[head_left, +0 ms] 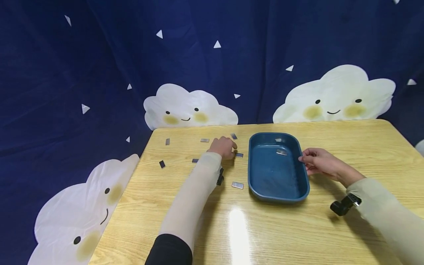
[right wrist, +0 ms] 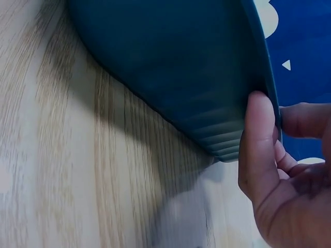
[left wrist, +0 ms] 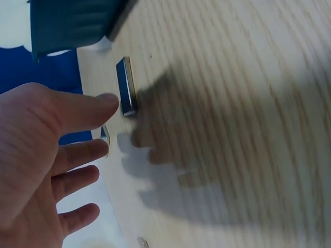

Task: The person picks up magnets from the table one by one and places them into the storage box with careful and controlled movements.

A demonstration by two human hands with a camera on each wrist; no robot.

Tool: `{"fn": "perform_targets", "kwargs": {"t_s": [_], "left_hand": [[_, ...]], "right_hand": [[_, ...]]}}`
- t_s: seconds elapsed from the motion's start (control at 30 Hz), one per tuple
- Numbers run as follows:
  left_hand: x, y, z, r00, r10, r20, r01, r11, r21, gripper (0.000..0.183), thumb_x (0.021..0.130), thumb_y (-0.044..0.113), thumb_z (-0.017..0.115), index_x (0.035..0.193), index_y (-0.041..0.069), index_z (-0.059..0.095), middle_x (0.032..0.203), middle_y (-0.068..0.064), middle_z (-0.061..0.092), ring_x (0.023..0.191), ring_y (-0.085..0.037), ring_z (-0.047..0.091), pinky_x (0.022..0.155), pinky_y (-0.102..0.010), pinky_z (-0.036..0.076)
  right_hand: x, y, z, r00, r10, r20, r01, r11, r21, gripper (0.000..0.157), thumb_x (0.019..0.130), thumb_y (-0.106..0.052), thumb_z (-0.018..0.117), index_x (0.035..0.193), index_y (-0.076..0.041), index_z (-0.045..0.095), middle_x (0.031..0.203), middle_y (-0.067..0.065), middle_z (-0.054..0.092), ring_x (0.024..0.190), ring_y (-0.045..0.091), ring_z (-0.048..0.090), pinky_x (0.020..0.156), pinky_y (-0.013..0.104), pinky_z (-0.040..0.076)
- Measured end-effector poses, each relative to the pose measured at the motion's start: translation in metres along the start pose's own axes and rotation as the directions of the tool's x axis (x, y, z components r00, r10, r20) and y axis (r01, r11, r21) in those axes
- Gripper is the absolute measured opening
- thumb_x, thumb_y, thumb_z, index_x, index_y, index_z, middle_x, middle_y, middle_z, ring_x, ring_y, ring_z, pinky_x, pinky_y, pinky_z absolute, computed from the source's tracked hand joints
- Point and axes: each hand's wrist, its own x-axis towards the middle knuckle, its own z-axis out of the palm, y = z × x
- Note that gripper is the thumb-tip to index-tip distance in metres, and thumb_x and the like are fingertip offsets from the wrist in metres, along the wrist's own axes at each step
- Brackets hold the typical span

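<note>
**A blue tub (head_left: 273,173) gripped by a right hand (head_left: 321,163), with a left hand (head_left: 222,147) among small metal pieces (head_left: 237,185)**

Across from me hangs a dark blue curtain (head_left: 109,48), printed with white triangles and smiling clouds (head_left: 195,106). In front of it stands a pale wooden table (head_left: 361,151) with rounded far corners. The tub, rectangular with rounded corners, sits around the middle of the table's far half. A person in cream sleeves (head_left: 188,198), a black camera (head_left: 344,204) on each wrist, reaches in from the near side.

The right hand pinches the tub's right rim between thumb and fingers. The left hand is empty, its thumb apart from its loosely bent fingers; the thumb tip is right by one piece left of the tub, though I cannot tell whether they touch.

Seven thin, flat pieces show on the table: that one; one beside the tub's left wall, towards the near side; two along the far edge; one by the far left corner; a dark-faced one near the left edge; and one partly hidden by the left sleeve. Another lies inside the tub, towards its far end.
</note>
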Motion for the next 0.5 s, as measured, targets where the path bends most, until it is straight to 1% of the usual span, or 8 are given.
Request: {"fn": "perform_targets", "kwargs": {"t_s": [0.17,0.33,0.5], "left_hand": [[-0.001,0.007,0.002,0.999,0.029,-0.018,-0.029,1.000,0.003,0.029,0.095,0.035,0.064,0.123,0.032,0.071,0.128,0.007,0.069,0.124,-0.024,0.057,0.102,-0.047,0.046],[0.002,0.010,0.008,1.000,0.020,-0.018,-0.019,1.000,0.013,0.026,0.095,0.033,0.064,0.120,0.033,0.073,0.127,0.009,0.069,0.122,-0.022,0.055,0.101,-0.046,0.046],[0.006,0.011,0.012,0.999,0.027,-0.043,-0.025,0.999,0.035,0.024,0.095,0.032,0.064,0.118,0.033,0.074,0.128,0.009,0.068,0.123,-0.021,0.055,0.101,-0.046,0.047]], "right_hand": [[-0.002,0.001,-0.001,1.000,-0.002,0.001,0.002,1.000,0.012,0.016,0.103,-0.014,0.045,0.105,0.002,0.043,0.077,-0.002,0.055,0.068,0.007,0.058,0.064,0.027,0.058],[-0.002,0.001,-0.002,1.000,0.005,-0.005,-0.005,1.000,0.009,0.018,0.103,-0.016,0.047,0.105,0.001,0.043,0.078,-0.002,0.056,0.069,0.007,0.059,0.064,0.026,0.058],[-0.002,0.002,-0.003,1.000,0.012,-0.014,-0.011,1.000,0.004,0.017,0.103,-0.016,0.047,0.105,0.001,0.043,0.078,-0.001,0.057,0.069,0.008,0.059,0.064,0.027,0.058]]}}
